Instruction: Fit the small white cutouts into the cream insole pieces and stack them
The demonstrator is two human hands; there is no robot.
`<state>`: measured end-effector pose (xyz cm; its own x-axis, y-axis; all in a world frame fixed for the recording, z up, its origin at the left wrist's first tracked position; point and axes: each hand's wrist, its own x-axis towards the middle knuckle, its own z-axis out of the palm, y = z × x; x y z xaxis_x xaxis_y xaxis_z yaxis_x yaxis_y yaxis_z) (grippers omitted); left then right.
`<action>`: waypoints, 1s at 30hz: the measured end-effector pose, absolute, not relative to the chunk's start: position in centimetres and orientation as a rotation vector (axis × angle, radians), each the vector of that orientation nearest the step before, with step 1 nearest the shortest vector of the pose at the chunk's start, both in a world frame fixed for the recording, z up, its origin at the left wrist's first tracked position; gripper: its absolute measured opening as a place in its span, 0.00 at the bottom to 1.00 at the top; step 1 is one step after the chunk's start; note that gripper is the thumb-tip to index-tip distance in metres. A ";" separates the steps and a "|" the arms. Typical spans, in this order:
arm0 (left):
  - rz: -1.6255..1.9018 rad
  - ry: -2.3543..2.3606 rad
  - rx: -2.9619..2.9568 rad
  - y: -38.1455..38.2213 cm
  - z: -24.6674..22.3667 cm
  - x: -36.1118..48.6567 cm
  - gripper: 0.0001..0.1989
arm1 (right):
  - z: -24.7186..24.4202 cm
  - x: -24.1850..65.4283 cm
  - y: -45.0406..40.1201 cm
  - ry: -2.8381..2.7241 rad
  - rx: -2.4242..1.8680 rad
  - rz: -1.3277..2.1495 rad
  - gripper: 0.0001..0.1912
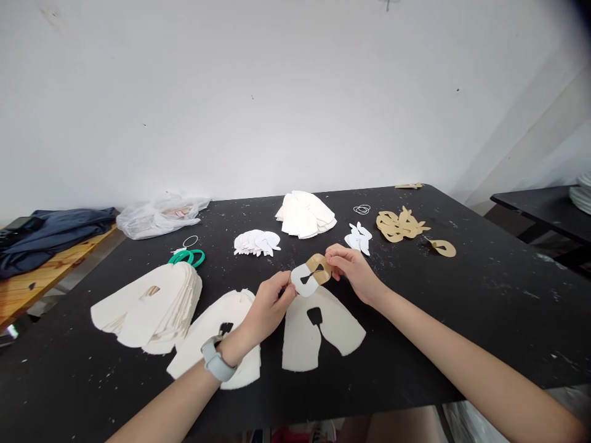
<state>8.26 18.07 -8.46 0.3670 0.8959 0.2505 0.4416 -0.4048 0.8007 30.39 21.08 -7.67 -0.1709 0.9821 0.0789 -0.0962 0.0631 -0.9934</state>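
Both forearms (415, 325) are bare, the left wrist (232, 348) wearing a watch (217, 360) with a pale blue-grey band (220, 369).

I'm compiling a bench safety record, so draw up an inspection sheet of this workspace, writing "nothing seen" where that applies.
Surface: black table, marked with pale specks and scuffs.
Job's things: white-and-tan piece with a cutout, in hand; whether one layer or two, cannot tell. Single cream sheet with a cutout, flat on the table. Tan pile toward the far right.
Clutter: plastic bag at the far left; green loops, perhaps handles, behind the left stack of pale sheets.
Grip: left hand holds the piece's white end; right hand its tan end.
Cables: nothing seen.
Surroundings: pale wall behind; dark cloth on wood at left.
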 end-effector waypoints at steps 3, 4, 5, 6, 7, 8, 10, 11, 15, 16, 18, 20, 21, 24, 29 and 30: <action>0.924 1.161 1.983 18.1 -8.4 8.3 0.12 | -7.6 31.1 21.6 -1.275 -1.051 1.259 0.11; 0.924 1.163 1.978 18.1 -8.4 8.3 0.12 | -7.5 31.4 21.9 -1.264 -1.064 1.232 0.12; 0.925 1.165 1.974 18.1 -8.4 8.3 0.12 | -7.5 31.7 22.2 -1.252 -1.080 1.203 0.11; 0.929 1.166 1.971 18.1 -8.4 8.3 0.12 | -7.4 32.2 22.5 -1.239 -1.101 1.166 0.10; 0.930 1.164 1.969 18.1 -8.4 8.3 0.12 | -7.3 32.7 22.8 -1.227 -1.124 1.125 0.09; 0.929 1.159 1.969 18.1 -8.3 8.3 0.12 | -7.2 33.3 23.2 -1.218 -1.149 1.077 0.09; 0.918 1.147 1.971 18.1 -8.2 8.3 0.12 | -6.9 34.8 23.9 -1.201 -1.211 0.956 0.09; 0.912 1.140 1.978 18.0 -8.1 8.3 0.12 | -6.8 35.7 24.3 -1.195 -1.251 0.881 0.09; 0.854 1.139 2.061 17.8 -7.5 8.1 0.13 | -6.6 39.9 25.7 -1.196 -1.465 0.493 0.08; 0.817 1.144 2.096 17.7 -7.3 8.1 0.13 | -6.7 40.8 25.9 -1.205 -1.522 0.394 0.08; 0.740 1.142 2.170 17.4 -7.0 8.1 0.15 | -7.0 42.5 26.3 -1.220 -1.635 0.229 0.08; 0.702 1.125 2.230 17.1 -6.8 8.2 0.16 | -7.5 43.8 26.4 -1.220 -1.740 0.116 0.08; 0.701 1.117 2.249 17.0 -6.7 8.3 0.16 | -7.6 44.3 26.5 -1.212 -1.785 0.072 0.09; 0.739 1.112 2.272 16.7 -6.5 8.4 0.13 | -7.9 45.6 26.3 -1.164 -1.882 -0.034 0.10; 0.849 1.124 2.238 16.7 -6.7 8.3 0.07 | -7.0 46.6 25.7 -1.077 -1.912 -0.164 0.23; 0.862 1.135 2.227 16.7 -6.7 8.2 0.07 | -6.7 46.3 25.6 -1.082 -1.866 -0.152 0.25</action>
